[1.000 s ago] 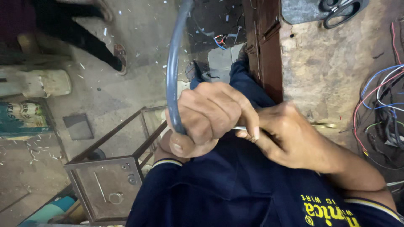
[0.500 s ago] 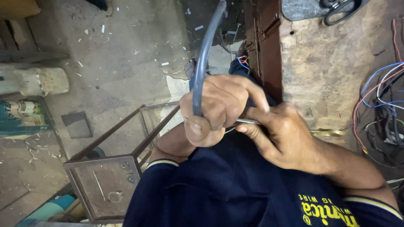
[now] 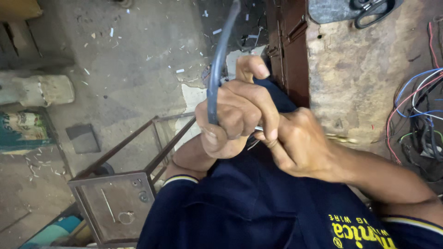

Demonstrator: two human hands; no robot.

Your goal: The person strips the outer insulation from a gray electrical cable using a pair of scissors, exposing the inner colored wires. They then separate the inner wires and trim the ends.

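Grey cable (image 3: 217, 60) rises from the fist at frame centre to the top edge, steeper than half a second ago and a little further left at its tip. Since then the left hand (image 3: 233, 117) has raised its thumb clear of the cable; the other fingers stay wrapped tight round it, so the hand is closed on the cable. The right hand (image 3: 300, 145) has drawn in closer and now presses against the left, curled shut around a thin metal tool (image 3: 258, 128), of which only a short bright length shows between the two hands.

At lower left a rusty metal frame (image 3: 115, 203) stands on the littered floor (image 3: 138, 64), near the left elbow; the floor above it, in the upper left, lies open. Just right of the hands a dark brown upright edge (image 3: 290, 55) runs down from the top, and beyond it the bench (image 3: 355, 78) lies bare up to a tangle of coloured wires (image 3: 415, 115) at the right edge. Scissors (image 3: 376, 11) lie at the top right.
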